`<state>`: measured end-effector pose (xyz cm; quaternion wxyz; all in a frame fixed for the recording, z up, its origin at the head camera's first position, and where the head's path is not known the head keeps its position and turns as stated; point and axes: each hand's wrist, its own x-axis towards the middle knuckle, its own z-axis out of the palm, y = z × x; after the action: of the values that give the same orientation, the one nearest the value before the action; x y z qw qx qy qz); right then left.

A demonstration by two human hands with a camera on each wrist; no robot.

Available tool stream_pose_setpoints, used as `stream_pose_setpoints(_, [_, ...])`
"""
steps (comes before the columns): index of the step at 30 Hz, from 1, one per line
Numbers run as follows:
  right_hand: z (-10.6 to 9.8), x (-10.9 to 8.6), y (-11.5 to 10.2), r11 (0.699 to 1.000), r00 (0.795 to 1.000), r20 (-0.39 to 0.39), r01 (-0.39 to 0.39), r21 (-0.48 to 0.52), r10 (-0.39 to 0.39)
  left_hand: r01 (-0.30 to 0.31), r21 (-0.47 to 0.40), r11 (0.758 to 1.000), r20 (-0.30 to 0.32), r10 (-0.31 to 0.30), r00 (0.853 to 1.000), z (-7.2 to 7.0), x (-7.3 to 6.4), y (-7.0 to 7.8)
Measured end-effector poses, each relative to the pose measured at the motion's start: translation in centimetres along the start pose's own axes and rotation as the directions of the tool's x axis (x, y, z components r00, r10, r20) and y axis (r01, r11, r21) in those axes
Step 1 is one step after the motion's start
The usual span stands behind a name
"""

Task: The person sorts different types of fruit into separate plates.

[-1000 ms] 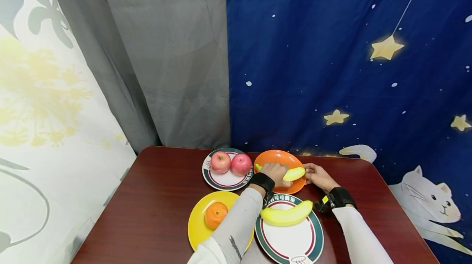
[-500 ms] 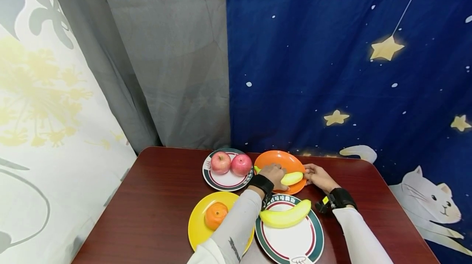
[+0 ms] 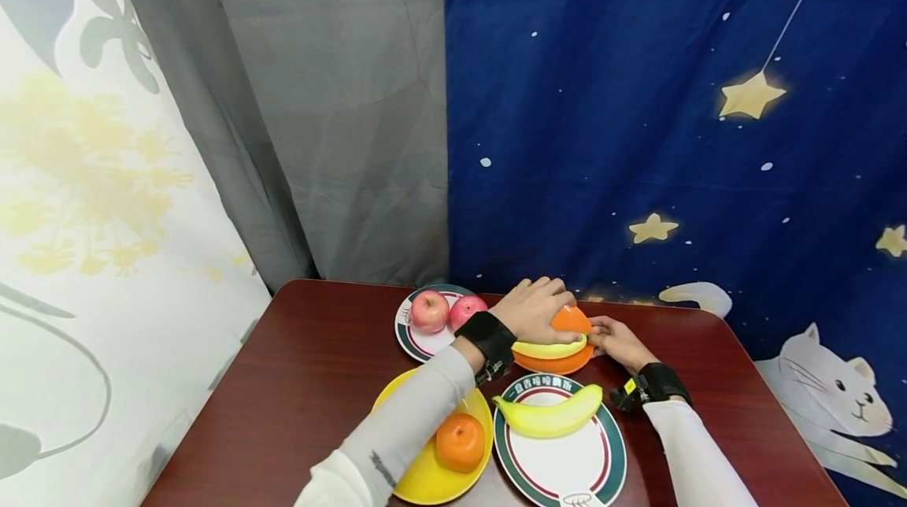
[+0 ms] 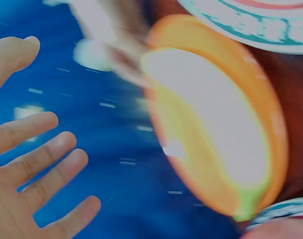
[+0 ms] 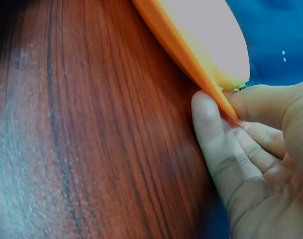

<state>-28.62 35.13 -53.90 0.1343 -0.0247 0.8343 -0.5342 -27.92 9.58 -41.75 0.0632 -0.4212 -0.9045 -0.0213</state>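
Note:
My left hand hovers over the far left part of the orange plate, fingers spread and holding nothing. In the left wrist view its fingers stand apart from the plate. A yellow banana lies across the orange plate, partly hidden by the left hand in the head view. My right hand pinches that plate's right rim between thumb and fingers. The right wrist view shows its thumb under the orange rim, close to the banana's tip.
A white plate with a green border carries a second banana in front. To its left, a yellow plate bears an orange mandarin. Two apples, one fully visible, sit on another green-bordered plate. Curtains hang behind the table.
My left hand has let go of the banana on the orange plate and lifted up and away, opening. The mandarin has shifted right on the yellow plate. My right hand keeps its place.

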Motion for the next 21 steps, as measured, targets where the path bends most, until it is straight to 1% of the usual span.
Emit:
stream_pose_setpoints(2, [0.0, 0.0, 0.0, 1.000, 1.000, 0.001, -0.001, 0.002, 0.001, -0.057, 0.013, 0.998, -0.059, 0.057, 0.997, -1.8, -1.2, 0.5])
stream_pose_setpoints(4, [0.0, 0.0, 0.0, 1.000, 1.000, -0.005, -0.006, 0.004, 0.006, -0.106, 0.019, 0.994, -0.093, 0.107, 0.990, -2.9, -2.5, 1.1])
stream_pose_setpoints(6, [-0.1, -0.1, -0.1, 1.000, 1.000, -0.007, 0.001, 0.000, -0.001, -0.139, 0.018, 0.990, -0.085, 0.140, 0.986, -3.3, -3.8, 1.9])
stream_pose_setpoints(8, [-0.1, -0.2, -0.1, 1.000, 1.000, -0.019, -0.002, 0.010, 0.002, -0.164, 0.001, 0.986, -0.046, 0.164, 0.985, -3.2, -5.0, 2.8])
stream_pose_setpoints(11, [0.0, -0.3, -0.1, 1.000, 1.000, -0.019, 0.011, 0.015, -0.011, -0.194, -0.018, 0.981, 0.018, 0.194, 0.981, -1.7, -6.4, 4.1])
stream_pose_setpoints(15, [0.1, -0.4, -0.1, 1.000, 1.000, -0.024, 0.017, 0.020, -0.016, -0.210, -0.033, 0.977, 0.099, 0.212, 0.972, 1.5, -7.8, 5.5])
stream_pose_setpoints(17, [0.1, -0.4, 0.0, 1.000, 1.000, -0.024, 0.016, 0.019, -0.016, -0.199, -0.047, 0.979, 0.155, 0.204, 0.967, 2.9, -8.3, 5.9])
stream_pose_setpoints(19, [0.1, -0.4, 0.0, 1.000, 1.000, -0.029, 0.010, 0.018, -0.009, -0.177, -0.061, 0.982, 0.212, 0.186, 0.960, 4.0, -8.7, 6.3])
stream_pose_setpoints(21, [0.2, -0.3, 0.0, 1.000, 1.000, -0.030, 0.007, 0.019, -0.006, -0.152, -0.074, 0.986, 0.237, 0.165, 0.957, 4.9, -9.0, 6.5])
